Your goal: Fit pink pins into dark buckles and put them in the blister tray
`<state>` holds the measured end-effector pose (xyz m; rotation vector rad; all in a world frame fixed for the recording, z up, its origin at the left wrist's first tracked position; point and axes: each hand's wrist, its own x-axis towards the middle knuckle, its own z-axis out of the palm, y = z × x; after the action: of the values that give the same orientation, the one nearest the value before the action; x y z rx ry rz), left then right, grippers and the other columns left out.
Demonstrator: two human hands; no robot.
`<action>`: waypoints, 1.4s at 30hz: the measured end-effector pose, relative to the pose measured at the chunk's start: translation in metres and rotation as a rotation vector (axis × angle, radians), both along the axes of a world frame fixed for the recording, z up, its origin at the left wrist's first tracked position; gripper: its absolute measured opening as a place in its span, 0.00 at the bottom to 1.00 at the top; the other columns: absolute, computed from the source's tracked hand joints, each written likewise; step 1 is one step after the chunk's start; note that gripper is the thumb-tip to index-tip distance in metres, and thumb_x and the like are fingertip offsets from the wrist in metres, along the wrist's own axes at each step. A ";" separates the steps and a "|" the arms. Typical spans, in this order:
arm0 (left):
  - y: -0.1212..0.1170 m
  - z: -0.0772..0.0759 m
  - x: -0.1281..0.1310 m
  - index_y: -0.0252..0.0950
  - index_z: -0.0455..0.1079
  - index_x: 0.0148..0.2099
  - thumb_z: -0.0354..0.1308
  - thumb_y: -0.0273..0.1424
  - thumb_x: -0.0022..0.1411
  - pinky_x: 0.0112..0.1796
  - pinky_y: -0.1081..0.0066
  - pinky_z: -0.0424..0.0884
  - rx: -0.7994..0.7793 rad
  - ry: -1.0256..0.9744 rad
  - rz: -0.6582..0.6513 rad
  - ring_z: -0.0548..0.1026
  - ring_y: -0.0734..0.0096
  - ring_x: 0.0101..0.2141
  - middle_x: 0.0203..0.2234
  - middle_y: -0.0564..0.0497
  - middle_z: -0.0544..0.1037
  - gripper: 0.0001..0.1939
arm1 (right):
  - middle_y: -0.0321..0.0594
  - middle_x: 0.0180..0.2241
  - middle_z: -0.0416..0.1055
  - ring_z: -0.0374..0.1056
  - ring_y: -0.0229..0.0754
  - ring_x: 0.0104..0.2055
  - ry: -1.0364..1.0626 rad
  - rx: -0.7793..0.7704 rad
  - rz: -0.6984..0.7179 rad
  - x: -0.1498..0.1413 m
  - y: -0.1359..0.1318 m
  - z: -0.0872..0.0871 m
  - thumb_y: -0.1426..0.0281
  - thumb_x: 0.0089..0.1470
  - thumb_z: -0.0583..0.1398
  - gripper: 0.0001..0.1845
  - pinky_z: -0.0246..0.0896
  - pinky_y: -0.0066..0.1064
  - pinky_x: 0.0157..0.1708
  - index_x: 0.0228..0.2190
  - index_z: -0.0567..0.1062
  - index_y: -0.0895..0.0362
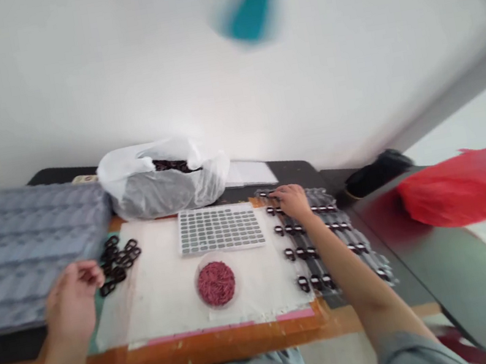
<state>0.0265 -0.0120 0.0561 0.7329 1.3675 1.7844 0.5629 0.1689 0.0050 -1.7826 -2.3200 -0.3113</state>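
Note:
My right hand (292, 202) is at the far left corner of a clear ridged tray (343, 240). Its fingers are pinched on a small dark buckle-like piece (268, 194). Rows of similar dark buckle-like pieces (303, 284) with a pale strip across them lie in that tray. My left hand (74, 300) hovers beside a loose pile of dark ring-shaped pieces (114, 259). Its fingers are loosely curled and somewhat blurred, with nothing visible in them.
A white grid tray (220, 229) with grey cells and a round dish of reddish-pink small pieces (216, 284) lie on a white sheet (159, 295). Behind is a white plastic bag (155, 190). Stacked grey moulded trays (24, 243) stand left, a red bag (467, 185) right. Fan blades (252, 12) hang above.

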 end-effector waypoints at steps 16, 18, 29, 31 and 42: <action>0.009 -0.034 -0.007 0.46 0.75 0.47 0.56 0.42 0.61 0.52 0.53 0.63 0.001 1.288 -0.271 0.71 0.48 0.47 0.45 0.47 0.76 0.14 | 0.42 0.44 0.77 0.63 0.48 0.47 0.027 0.069 -0.168 0.001 -0.008 0.014 0.79 0.49 0.54 0.23 0.49 0.39 0.50 0.43 0.81 0.53; 0.013 -0.041 -0.010 0.45 0.73 0.47 0.52 0.42 0.64 0.50 0.50 0.65 0.027 1.401 -0.254 0.71 0.46 0.46 0.45 0.46 0.76 0.15 | 0.42 0.44 0.77 0.63 0.47 0.47 0.023 0.050 -0.172 0.002 -0.004 0.012 0.79 0.49 0.54 0.23 0.48 0.39 0.50 0.43 0.81 0.53; 0.020 -0.062 -0.013 0.42 0.74 0.46 0.54 0.44 0.61 0.52 0.49 0.61 -0.039 1.307 -0.282 0.70 0.41 0.48 0.45 0.38 0.75 0.17 | 0.41 0.43 0.78 0.62 0.47 0.46 0.010 0.012 -0.197 -0.005 0.005 0.002 0.78 0.49 0.55 0.20 0.48 0.39 0.49 0.39 0.82 0.52; 0.019 -0.056 -0.008 0.44 0.75 0.45 0.58 0.44 0.59 0.53 0.49 0.60 -0.043 1.210 -0.260 0.70 0.42 0.47 0.43 0.42 0.76 0.16 | 0.42 0.42 0.78 0.63 0.47 0.45 0.023 0.018 -0.190 -0.007 0.001 0.006 0.78 0.49 0.55 0.20 0.49 0.39 0.48 0.38 0.83 0.53; 0.013 0.004 0.036 0.44 0.79 0.44 0.74 0.32 0.41 0.45 0.65 0.68 -0.089 0.591 -0.183 0.72 0.59 0.37 0.39 0.47 0.77 0.23 | 0.44 0.44 0.77 0.68 0.50 0.48 0.337 0.172 0.083 -0.086 -0.070 0.058 0.72 0.57 0.53 0.20 0.56 0.45 0.53 0.46 0.79 0.51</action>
<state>0.0622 0.0007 0.0602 1.3611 1.6732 1.4037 0.4773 0.0987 0.0631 -1.5198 -2.0577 -0.1747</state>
